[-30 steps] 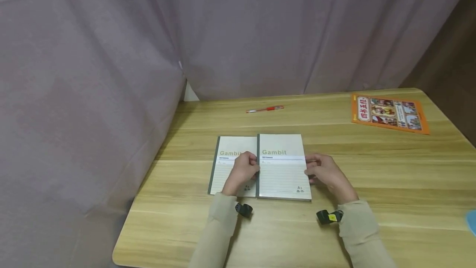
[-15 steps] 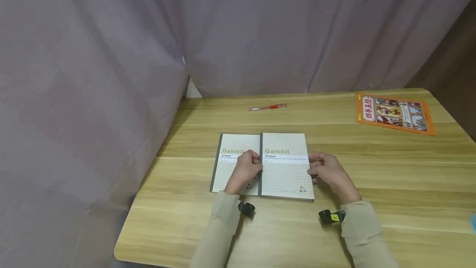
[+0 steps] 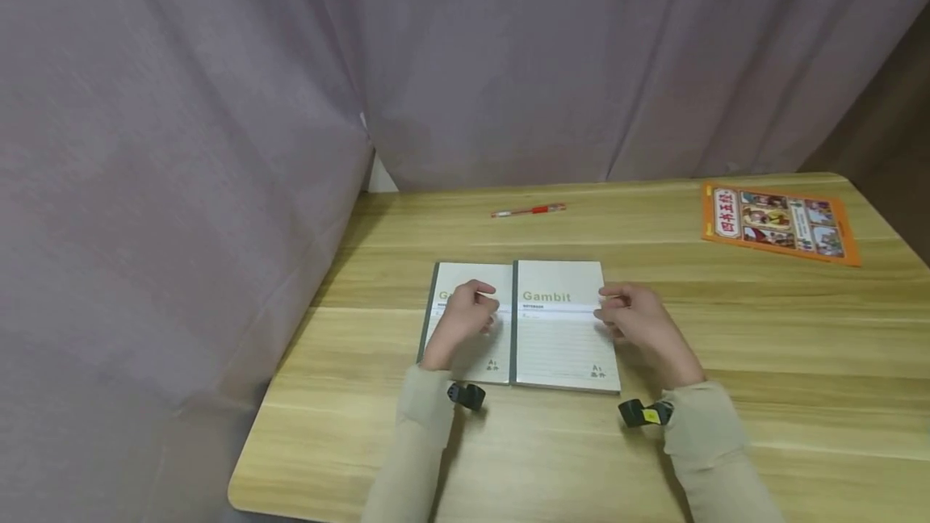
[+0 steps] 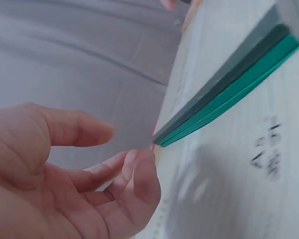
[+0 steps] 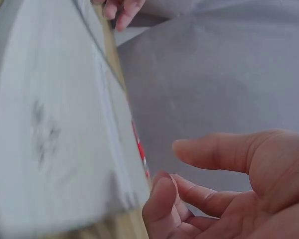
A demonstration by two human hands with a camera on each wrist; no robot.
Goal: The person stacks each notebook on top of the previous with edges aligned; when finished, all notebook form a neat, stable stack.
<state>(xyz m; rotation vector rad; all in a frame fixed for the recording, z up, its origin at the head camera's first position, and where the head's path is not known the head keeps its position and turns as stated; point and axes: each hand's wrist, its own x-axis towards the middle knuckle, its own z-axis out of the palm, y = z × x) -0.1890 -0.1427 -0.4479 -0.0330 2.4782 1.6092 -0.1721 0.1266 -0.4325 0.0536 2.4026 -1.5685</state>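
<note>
Two white "Gambit" notebooks lie side by side on the wooden table. The left notebook [image 3: 475, 360] sits flat, and the right notebook [image 3: 558, 345] stands a little higher against it. In the left wrist view, the right one's grey spine [image 4: 224, 74] shows with a green strip [image 4: 234, 94] beneath it. My left hand [image 3: 465, 317] hovers over the left notebook, fingers loosely bent, holding nothing. My right hand [image 3: 641, 321] is at the right notebook's right edge. In the right wrist view, thumb and fingers [image 5: 209, 149] are apart with nothing between them.
A red-and-clear pen [image 3: 529, 211] lies near the back edge of the table [image 3: 726, 329]. At the back right lies an orange picture book [image 3: 781, 223]. Grey curtain [image 3: 494, 63] hangs behind and to the left of the table.
Both hands have let go of the right notebook's edges and lifted. The left hand has drawn left over the other notebook. The whole view has shifted slightly; the notebooks keep their places.
</note>
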